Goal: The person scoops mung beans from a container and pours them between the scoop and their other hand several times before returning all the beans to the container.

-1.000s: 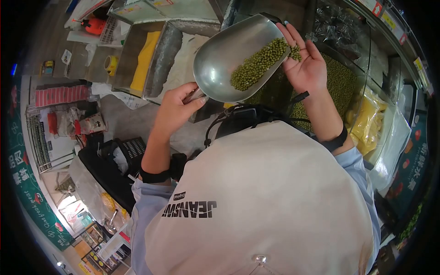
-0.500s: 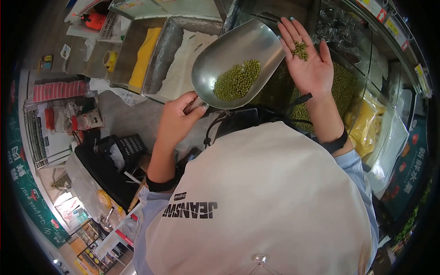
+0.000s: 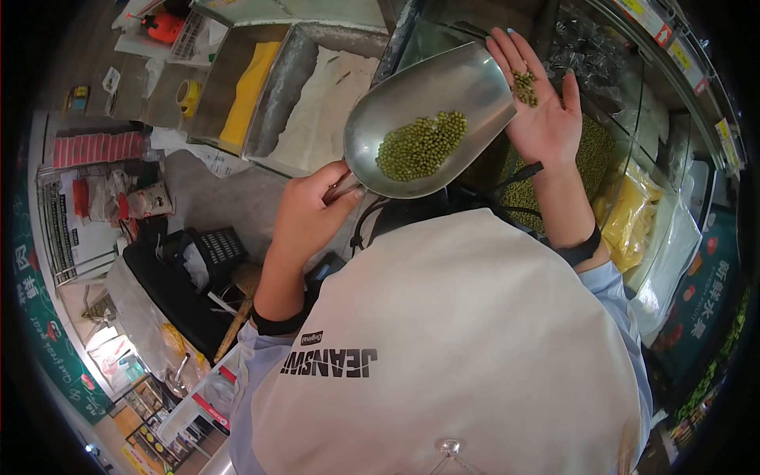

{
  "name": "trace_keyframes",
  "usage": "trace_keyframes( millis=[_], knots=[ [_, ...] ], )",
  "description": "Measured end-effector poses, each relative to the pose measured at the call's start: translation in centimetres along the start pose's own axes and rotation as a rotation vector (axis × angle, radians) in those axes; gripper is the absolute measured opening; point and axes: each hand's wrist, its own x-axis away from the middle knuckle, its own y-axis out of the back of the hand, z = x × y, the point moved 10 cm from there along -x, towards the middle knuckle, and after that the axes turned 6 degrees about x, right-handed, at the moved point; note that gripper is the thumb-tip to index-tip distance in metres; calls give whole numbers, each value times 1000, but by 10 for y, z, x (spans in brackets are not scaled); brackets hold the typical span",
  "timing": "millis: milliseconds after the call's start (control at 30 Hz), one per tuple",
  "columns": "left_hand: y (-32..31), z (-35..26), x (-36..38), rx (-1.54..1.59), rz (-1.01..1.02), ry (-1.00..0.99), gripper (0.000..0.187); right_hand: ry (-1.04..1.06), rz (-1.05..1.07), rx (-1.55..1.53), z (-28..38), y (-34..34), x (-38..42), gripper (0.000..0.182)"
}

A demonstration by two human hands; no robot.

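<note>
My left hand (image 3: 307,215) grips the handle of a large metal scoop (image 3: 467,87), held up in front of me. A small heap of green mung beans (image 3: 419,145) lies in the scoop's bowl. My right hand (image 3: 542,107) is held flat, palm up, right beside the scoop's front lip, with a few green beans (image 3: 525,87) resting on the fingers. Below both hands is a bin of green beans (image 3: 590,150).
Bins of white flour (image 3: 321,103) and yellow meal (image 3: 249,83) stand at the upper left. Yellow goods in a bag (image 3: 637,214) lie to the right. A black scale and basket (image 3: 202,265) sit at the left, with packaged goods (image 3: 119,202) beyond.
The scoop tipped back, so the beans slid from its lip into the bowl. My right hand came off the lip with a few beans on it and stays open beside the scoop.
</note>
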Motion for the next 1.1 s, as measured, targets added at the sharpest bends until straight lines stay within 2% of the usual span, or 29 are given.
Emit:
trace_keyframes(
  millis=[167, 267, 367, 567, 767, 1100],
  knots=[
    [1, -12, 1, -46, 0, -49, 28, -9, 16, -64, -2, -1, -2, 72],
    [2, -9, 1, -98, 32, 35, 29, -18, 43, -86, -2, -2, -1, 72],
    [2, -9, 2, -109, 38, 49, 29, -20, -8, 23, -4, 2, 0, 72],
    [9, -18, 3, -196, 6, 25, 30, -46, 37, -114, -7, 4, 1, 71],
    [11, -18, 2, -205, -13, 5, 29, -70, -73, 116, -11, 1, 2, 70],
    [11, -24, 0, -204, -40, 14, 29, -101, -92, 30, -17, -1, 4, 69]
  ],
)
